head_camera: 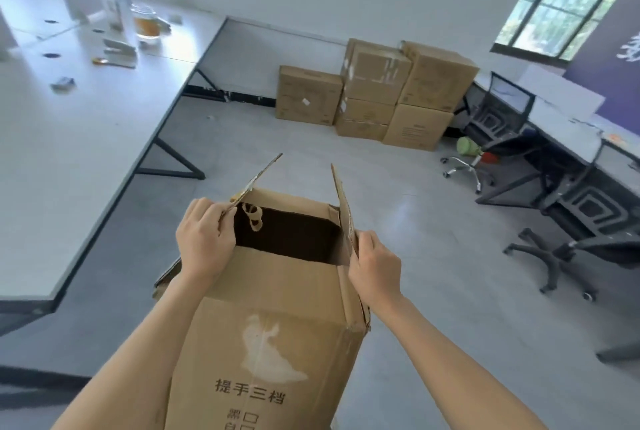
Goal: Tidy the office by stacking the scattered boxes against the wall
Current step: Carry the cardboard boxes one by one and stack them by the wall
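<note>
both hands grip the open carton [273, 319]: left hand [204, 239] on its left flap, right hand [375, 265] on its right; the stacked boxes [377, 97] stand ahead, slightly right, against the wall.

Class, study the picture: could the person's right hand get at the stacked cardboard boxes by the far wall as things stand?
Probably not. The right hand grips a flap of the open cardboard box, and a stretch of floor separates it from the stacked boxes; walking over comes first.
</note>
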The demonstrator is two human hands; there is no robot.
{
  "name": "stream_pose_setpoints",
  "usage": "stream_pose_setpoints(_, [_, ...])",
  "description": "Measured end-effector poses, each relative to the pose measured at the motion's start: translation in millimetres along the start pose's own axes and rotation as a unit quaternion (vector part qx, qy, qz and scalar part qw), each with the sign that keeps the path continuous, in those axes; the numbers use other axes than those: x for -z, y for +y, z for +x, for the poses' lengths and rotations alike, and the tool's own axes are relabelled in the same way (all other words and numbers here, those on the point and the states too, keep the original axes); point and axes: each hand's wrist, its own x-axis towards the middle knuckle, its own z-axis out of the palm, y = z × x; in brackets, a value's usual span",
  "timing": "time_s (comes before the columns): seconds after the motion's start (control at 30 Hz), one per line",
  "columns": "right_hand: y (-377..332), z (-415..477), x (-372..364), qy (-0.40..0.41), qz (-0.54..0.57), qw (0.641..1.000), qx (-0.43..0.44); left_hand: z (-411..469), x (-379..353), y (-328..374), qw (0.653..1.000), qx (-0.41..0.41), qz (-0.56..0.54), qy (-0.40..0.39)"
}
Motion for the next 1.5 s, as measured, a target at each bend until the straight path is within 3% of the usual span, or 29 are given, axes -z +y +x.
stream_pose_setpoints(0.27, [-3.8, 126.3, -95.7, 0.047, 0.05, 0.996, 0.051, 109.1, -70.5, -55.8, 0.994, -0.088, 0.053, 0.023])
stream_pose_setpoints(0.53, [3.8, 271.6, -183.2, 0.042, 0.086, 0.991, 0.09, 232.1, -144.7, -116.1, 0.996, -0.005, 0.08, 0.043])
stream_pose_setpoints(0.87, [25.4, 430.4, -283.0, 0.1, 0.093, 0.982, 0.127, 327.8, -241.6, -204.4, 0.993, 0.061, 0.08, 0.061])
stream_pose_setpoints(1.1, [21.2, 558.6, -361.7, 0.102, 0.039, 0.987, 0.117, 432.3, -333.2, -290.2, 0.996, 0.055, 0.05, 0.041])
stream_pose_setpoints(1.33, [49.2, 653.7, -425.1, 0.018, 0.02, 0.999, 0.047, 502.3, -419.8, -350.7, 0.999, 0.011, 0.045, 0.004])
stream_pose_setpoints(1.5, [73.0, 716.3, -482.6, 0.033, 0.057, 0.998, 0.017, 536.1, -480.4, -390.5, 0.998, 0.024, 0.052, -0.035])
